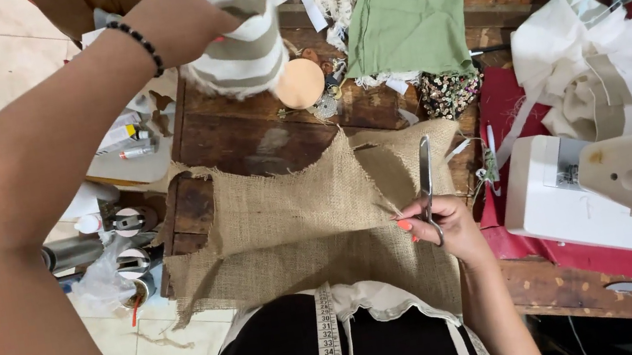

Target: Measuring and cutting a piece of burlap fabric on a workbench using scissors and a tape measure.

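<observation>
Head view shows the right hand (446, 224) gripping scissors (426, 185) upright over light, floppy, fraying burlap (298, 227) spread on the wooden table (242, 134), best pinched near its cut edge, while the left hand (177, 24) is clenched around soft striped cloth (242, 33) raised above.
</observation>
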